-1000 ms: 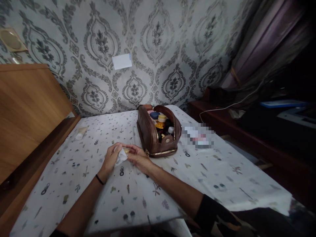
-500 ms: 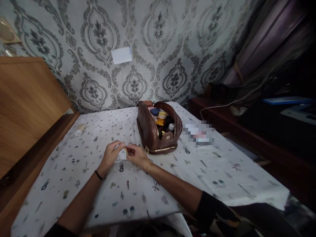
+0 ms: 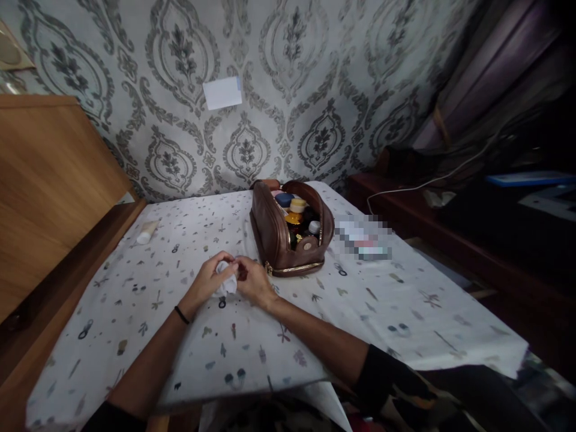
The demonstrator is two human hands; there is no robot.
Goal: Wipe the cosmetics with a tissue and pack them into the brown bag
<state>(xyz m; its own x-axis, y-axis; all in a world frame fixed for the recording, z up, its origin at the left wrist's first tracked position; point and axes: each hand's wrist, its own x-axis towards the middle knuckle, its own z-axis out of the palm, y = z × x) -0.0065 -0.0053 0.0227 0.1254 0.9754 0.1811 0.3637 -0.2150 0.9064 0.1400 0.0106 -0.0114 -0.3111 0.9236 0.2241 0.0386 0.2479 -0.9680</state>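
Observation:
My left hand [image 3: 207, 281] is closed on a crumpled white cloth [image 3: 230, 284], perhaps a tissue, just above the patterned sheet. My right hand [image 3: 255, 283] meets it from the other side, its fingertips pinched together against the cloth's upper edge. Whatever those right fingertips hold is too small and shaded to name. Just beyond the right hand stands a brown toiletry bag [image 3: 265, 225], unzipped at the top. Inside it show a yellow-lidded jar [image 3: 297, 206], a dark blue lid [image 3: 284, 199] and a bottle with a pale cap [image 3: 314, 227].
A small beige tube with a white cap [image 3: 146, 233] lies at the left of the white patterned sheet [image 3: 189, 354]. Right of the bag is a blurred-out item [image 3: 363, 239]. A wooden panel [image 3: 49, 192] borders the left; a cable [image 3: 418, 187] runs over the dark furniture at right.
Both hands have shifted slightly up and to the right with the white cloth and turned a little. A yellowish bit seen earlier between the fingers is now hidden. The bag stays put.

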